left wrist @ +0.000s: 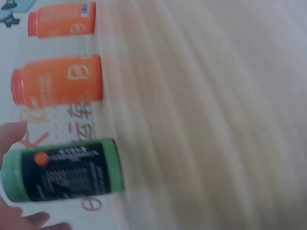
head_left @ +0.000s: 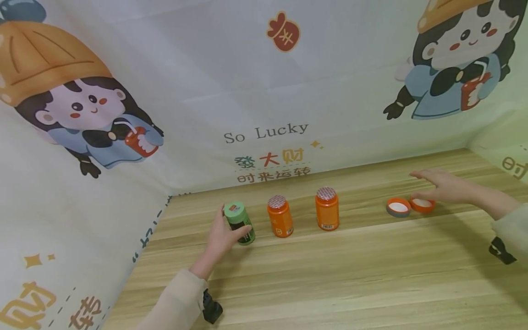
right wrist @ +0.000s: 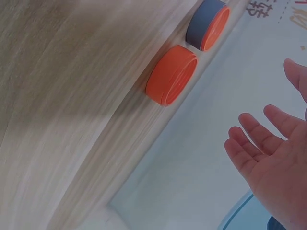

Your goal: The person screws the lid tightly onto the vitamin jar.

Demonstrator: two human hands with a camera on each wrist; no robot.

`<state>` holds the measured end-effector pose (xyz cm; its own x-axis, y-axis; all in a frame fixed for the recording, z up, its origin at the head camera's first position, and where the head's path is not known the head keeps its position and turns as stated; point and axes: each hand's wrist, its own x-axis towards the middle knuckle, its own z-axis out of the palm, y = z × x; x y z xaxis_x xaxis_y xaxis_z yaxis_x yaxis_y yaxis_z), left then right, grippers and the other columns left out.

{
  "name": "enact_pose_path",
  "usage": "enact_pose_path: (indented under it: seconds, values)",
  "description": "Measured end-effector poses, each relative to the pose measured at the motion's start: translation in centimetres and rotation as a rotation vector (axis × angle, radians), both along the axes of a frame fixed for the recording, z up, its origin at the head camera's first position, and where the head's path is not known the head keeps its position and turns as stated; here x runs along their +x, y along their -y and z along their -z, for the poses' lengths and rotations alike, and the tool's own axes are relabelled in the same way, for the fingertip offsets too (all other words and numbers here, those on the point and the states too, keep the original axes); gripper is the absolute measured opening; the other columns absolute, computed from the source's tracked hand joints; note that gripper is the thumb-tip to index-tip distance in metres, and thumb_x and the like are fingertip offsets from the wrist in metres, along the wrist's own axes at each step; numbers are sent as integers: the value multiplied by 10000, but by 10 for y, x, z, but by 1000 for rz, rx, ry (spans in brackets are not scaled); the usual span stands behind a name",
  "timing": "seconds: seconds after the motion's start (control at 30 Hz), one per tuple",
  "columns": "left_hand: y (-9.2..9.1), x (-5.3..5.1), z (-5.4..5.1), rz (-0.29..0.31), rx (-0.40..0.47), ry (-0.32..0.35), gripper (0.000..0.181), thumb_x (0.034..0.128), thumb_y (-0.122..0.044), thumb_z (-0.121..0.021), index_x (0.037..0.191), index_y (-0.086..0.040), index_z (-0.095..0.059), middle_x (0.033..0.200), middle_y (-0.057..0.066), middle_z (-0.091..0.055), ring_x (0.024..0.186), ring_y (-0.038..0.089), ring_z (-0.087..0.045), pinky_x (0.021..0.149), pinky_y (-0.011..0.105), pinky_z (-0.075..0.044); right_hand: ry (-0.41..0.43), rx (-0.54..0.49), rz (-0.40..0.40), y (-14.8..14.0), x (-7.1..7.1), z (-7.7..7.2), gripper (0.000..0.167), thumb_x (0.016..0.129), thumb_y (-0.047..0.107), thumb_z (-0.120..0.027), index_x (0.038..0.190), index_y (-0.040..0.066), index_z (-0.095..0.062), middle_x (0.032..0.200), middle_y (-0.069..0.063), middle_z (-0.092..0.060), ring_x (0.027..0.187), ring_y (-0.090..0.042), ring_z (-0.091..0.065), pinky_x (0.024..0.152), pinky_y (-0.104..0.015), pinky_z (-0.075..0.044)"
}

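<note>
A cylindrical green plastic jar with a green lid and a dark printed label (head_left: pixel 239 219) stands upright on the light wood-grain tabletop (head_left: pixel 309 284), at the left end of a row of three. The left hand (head_left: pixel 218 239) is spread around it, thumb on one side and fingers on the other; the left wrist view shows gaps between digits and jar, though contact elsewhere cannot be told. Just beside it stands an orange plastic jar with a patterned seal across its mouth (head_left: pixel 280 222), then a matching orange sealed jar (head_left: pixel 327 211). Well to the right, two round screw lids lie upturned side by side: a grey-sided lid with an orange rim (head_left: pixel 398 207) and an all-orange lid (head_left: pixel 422 207). Above them the right hand (head_left: pixel 445 187) holds nothing, its fingers loosely spread. Behind hangs a white cloth backdrop (head_left: pixel 198 59), printed with cartoon figures and "So Lucky".
</note>
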<state>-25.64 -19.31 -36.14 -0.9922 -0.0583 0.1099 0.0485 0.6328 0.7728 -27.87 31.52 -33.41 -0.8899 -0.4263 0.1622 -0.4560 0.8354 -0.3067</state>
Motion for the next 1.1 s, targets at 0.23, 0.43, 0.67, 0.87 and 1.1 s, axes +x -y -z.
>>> enact_pose_path:
  seconds: [0.23,0.43,0.67,0.87,1.1]
  values:
    - [-22,5,-21,-33,-65,-163,927,747,-262,-751,1446,-76,-171,1407,205,-304,1185,346,-384,932,508,-395,24,-10,25,-4,1,-3,616,836,238,-643,1252,-151,-408,1231,-368,-445,1122,-517,-400,885,-604,-348]
    - [-45,9,-35,-3,31,-324,911,743,-209,-755,1438,-72,-182,1455,149,-267,1299,313,-291,1058,476,-266,68,-9,23,-8,2,-1,633,826,238,-650,1259,-151,-399,1253,-384,-401,1134,-534,-359,879,-625,-333]
    - [-81,10,-29,105,197,-293,888,760,-209,-746,1444,-116,-188,1452,146,-264,1278,317,-308,1034,473,-302,121,-15,-6,-13,2,6,680,776,214,-694,1251,-164,-387,1244,-398,-389,1129,-549,-355,863,-615,-355]
    - [-101,2,-9,67,208,-121,944,739,-143,-753,1449,-76,-135,1448,217,-221,1303,368,-278,1028,531,-284,169,-45,-21,-14,3,9,688,766,192,-699,1260,-159,-374,1252,-387,-378,1134,-529,-341,869,-617,-338]
    - [-106,-12,13,-2,277,-52,922,721,-65,-744,1412,27,-140,1361,269,-326,1230,390,-379,1032,491,-302,201,-25,-18,-17,3,12,760,733,156,-741,1278,-170,-323,1265,-397,-341,1124,-537,-361,855,-586,-383]
